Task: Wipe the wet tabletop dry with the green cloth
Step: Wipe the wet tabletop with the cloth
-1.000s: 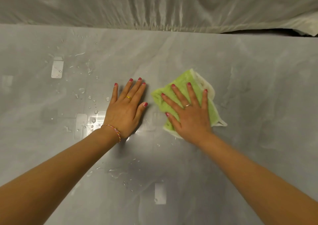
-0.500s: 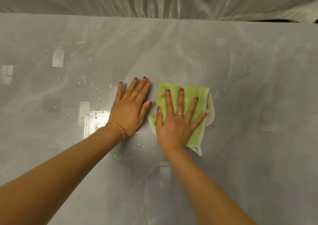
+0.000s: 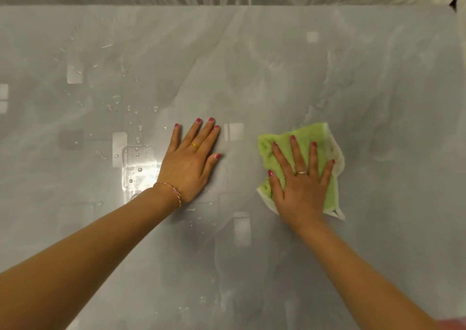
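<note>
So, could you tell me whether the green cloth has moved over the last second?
Yes: the green cloth has slid right, away from the resting left hand.

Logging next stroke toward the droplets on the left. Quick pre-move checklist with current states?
1. Right hand flat on cloth: ok.
2. Cloth lies flat on the tabletop: ok.
3. Path to the left free: not ok, left hand rests between cloth and droplets.
4. Droplets left to wipe: not ok, many beyond the left hand.
5. Area right of cloth dry: cannot tell, only faint smears.
</note>
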